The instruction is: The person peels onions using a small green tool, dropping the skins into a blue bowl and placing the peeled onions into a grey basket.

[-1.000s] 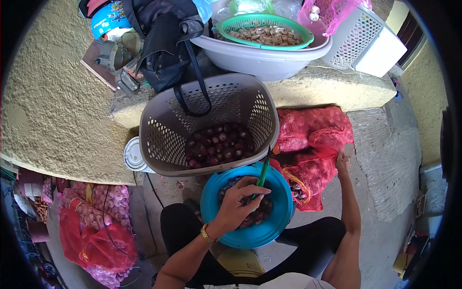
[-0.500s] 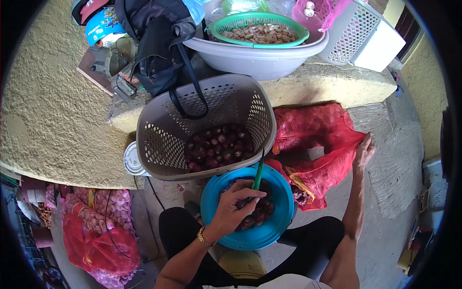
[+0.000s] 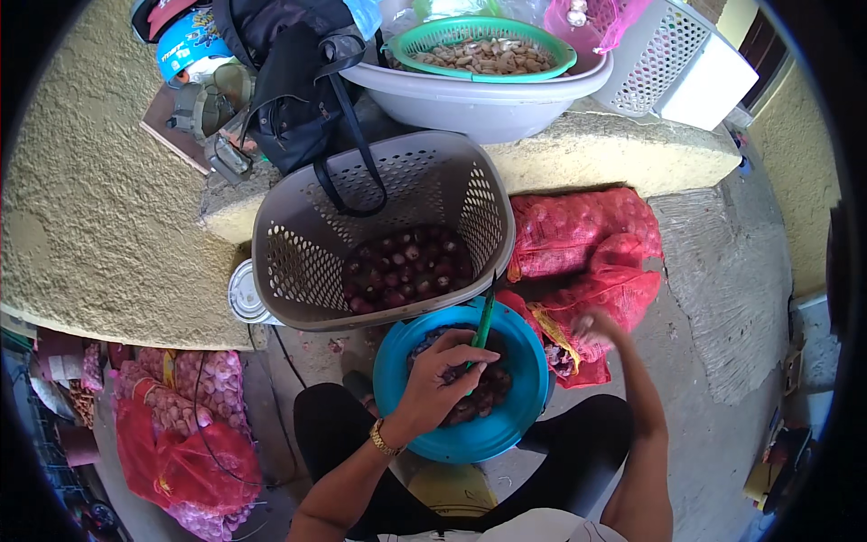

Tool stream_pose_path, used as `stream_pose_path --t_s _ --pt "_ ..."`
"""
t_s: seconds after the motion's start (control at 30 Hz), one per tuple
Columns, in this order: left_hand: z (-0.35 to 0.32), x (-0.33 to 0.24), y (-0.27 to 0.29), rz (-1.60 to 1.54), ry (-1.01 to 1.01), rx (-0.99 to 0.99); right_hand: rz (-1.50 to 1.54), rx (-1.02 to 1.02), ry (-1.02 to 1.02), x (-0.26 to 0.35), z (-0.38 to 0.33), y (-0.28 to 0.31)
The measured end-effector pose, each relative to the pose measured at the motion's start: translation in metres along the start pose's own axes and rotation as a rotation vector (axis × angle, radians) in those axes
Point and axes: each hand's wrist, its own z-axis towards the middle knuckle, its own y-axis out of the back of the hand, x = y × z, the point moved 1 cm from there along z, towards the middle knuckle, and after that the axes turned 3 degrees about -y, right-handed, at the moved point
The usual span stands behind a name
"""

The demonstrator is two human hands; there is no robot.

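My left hand, with a gold watch at the wrist, grips a green-handled knife whose blade points away from me. It is above a blue basin that holds small dark red onions. To the right, my right hand is smeared by motion over a red mesh sack; its fingers cannot be made out. At the near left of that sack, more onions show in its mouth beside a yellow strip. Beyond the basin, peeled-looking purple onions lie in a grey-brown perforated basket.
A full red mesh sack lies against the concrete ledge. On the ledge are a dark bag, a pale tub and a green colander. Pink-red sacks and a lidded can are at left.
My right hand let go of the sack's raised edge and swung left toward me. The sack's mesh has dropped and folded over. My left hand keeps the knife in nearly the same place.
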Motion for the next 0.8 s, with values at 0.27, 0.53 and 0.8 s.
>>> stream_pose_path --t_s 0.27,0.53,0.8 --pt "-0.006 0.000 0.007 -0.024 0.009 -0.029 -0.736 -0.640 0.220 0.000 -0.003 -0.107" --pt "-0.006 -0.002 0.008 -0.032 -0.011 -0.004 -0.947 -0.748 0.224 -0.020 0.013 -0.061" --pt "-0.008 -0.002 0.012 -0.007 -0.011 -0.026 -0.098 -0.920 -0.259 -0.017 0.018 -0.071"
